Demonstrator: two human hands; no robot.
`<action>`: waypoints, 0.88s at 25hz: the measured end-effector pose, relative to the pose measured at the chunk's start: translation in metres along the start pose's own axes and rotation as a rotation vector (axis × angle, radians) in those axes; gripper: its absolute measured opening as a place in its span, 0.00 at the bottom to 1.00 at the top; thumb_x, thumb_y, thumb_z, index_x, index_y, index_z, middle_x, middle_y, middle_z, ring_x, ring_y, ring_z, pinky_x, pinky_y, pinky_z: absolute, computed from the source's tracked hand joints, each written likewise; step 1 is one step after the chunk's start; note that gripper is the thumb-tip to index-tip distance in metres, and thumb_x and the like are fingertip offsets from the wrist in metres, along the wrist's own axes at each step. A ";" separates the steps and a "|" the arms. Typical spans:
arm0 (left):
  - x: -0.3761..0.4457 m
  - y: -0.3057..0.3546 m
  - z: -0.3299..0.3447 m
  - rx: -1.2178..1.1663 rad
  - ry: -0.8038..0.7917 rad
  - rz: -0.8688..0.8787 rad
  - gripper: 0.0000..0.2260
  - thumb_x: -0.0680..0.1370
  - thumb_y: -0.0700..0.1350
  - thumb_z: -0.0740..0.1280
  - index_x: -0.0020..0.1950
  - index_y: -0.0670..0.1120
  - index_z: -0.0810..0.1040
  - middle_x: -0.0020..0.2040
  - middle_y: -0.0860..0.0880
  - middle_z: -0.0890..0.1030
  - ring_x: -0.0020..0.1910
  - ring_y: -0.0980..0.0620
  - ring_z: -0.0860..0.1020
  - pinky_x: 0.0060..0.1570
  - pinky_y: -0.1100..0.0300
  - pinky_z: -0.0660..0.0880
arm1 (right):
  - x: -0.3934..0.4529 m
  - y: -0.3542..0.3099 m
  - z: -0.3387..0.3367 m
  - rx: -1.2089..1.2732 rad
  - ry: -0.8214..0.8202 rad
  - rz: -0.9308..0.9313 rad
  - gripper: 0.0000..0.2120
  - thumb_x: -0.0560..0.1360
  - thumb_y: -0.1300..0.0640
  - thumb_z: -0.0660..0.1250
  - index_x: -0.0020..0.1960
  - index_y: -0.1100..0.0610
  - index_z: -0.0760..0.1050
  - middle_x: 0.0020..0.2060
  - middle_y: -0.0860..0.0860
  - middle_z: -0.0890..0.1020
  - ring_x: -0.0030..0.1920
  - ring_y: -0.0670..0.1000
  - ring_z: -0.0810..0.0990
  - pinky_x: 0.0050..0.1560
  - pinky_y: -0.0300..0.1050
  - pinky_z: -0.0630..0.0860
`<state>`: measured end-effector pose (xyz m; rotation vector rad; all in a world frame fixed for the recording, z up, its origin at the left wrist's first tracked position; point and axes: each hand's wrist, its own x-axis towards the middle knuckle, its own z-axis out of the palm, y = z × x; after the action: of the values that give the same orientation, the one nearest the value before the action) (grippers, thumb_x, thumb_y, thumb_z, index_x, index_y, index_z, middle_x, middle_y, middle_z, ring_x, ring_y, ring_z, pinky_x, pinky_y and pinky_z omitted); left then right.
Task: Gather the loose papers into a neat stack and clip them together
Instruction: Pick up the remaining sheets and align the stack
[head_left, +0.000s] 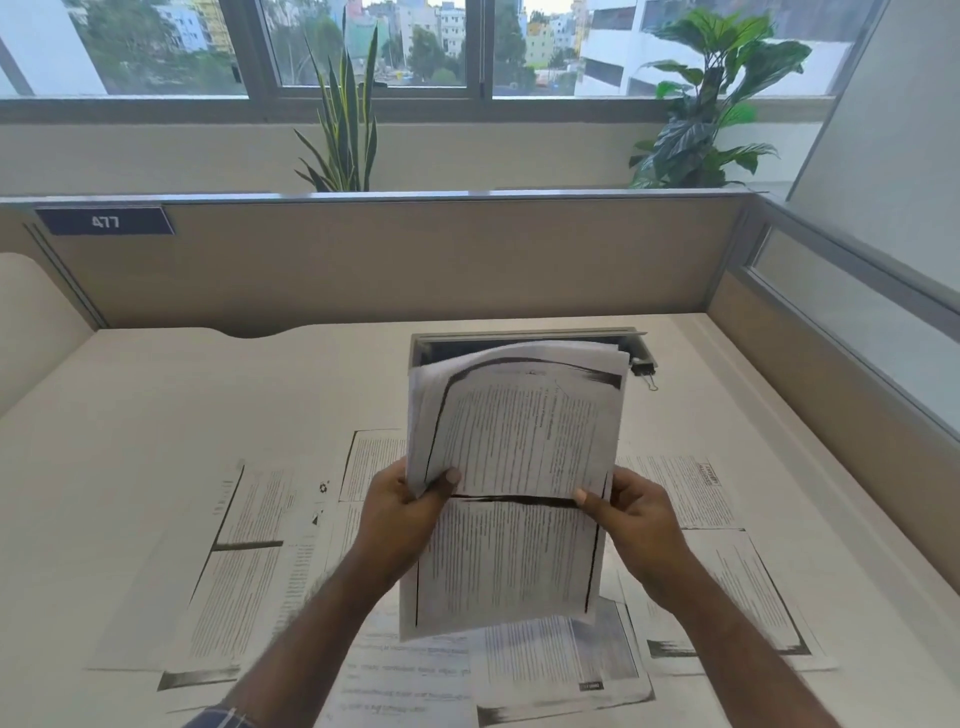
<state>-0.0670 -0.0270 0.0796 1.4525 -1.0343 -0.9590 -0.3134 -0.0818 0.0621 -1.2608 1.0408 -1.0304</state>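
I hold a bundle of printed papers (514, 488) upright above the desk, its top edges curling toward me. My left hand (400, 514) grips the bundle's left edge with the thumb on the front page. My right hand (631, 512) grips the right edge the same way. Several loose photocopied sheets lie flat on the desk below: some at the left (244, 566), some at the right (727, 561), and more near me (561, 660). A black binder clip (643, 370) lies on the desk just behind the bundle's top right corner.
The pale desk (130, 405) is walled by a beige partition (395, 260) at the back and another on the right. A grey cable box (524, 338) with a raised lid sits behind the bundle. Plants stand beyond the partition under the window.
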 end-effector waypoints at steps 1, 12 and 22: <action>0.002 0.001 0.000 -0.048 -0.011 -0.017 0.06 0.77 0.42 0.71 0.53 0.48 0.81 0.47 0.48 0.86 0.46 0.48 0.86 0.41 0.57 0.83 | 0.002 0.000 -0.001 0.009 0.025 -0.005 0.09 0.77 0.66 0.67 0.55 0.61 0.81 0.48 0.52 0.88 0.49 0.51 0.87 0.44 0.41 0.83; 0.000 -0.002 0.078 -0.275 -0.141 -0.321 0.09 0.81 0.43 0.64 0.59 0.44 0.79 0.49 0.44 0.87 0.46 0.45 0.87 0.43 0.50 0.84 | 0.001 0.014 -0.072 0.085 0.129 0.248 0.12 0.76 0.67 0.67 0.59 0.61 0.79 0.52 0.59 0.86 0.52 0.60 0.86 0.56 0.62 0.80; 0.013 -0.072 0.159 0.847 -0.164 -0.055 0.33 0.73 0.50 0.73 0.75 0.45 0.64 0.69 0.44 0.72 0.65 0.45 0.73 0.63 0.51 0.74 | 0.019 -0.002 -0.166 0.238 0.352 0.206 0.11 0.76 0.69 0.65 0.56 0.59 0.79 0.54 0.58 0.84 0.52 0.58 0.83 0.50 0.53 0.83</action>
<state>-0.2063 -0.0822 -0.0106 2.1102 -1.6457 -0.7024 -0.4708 -0.1369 0.0582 -0.7776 1.2435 -1.2010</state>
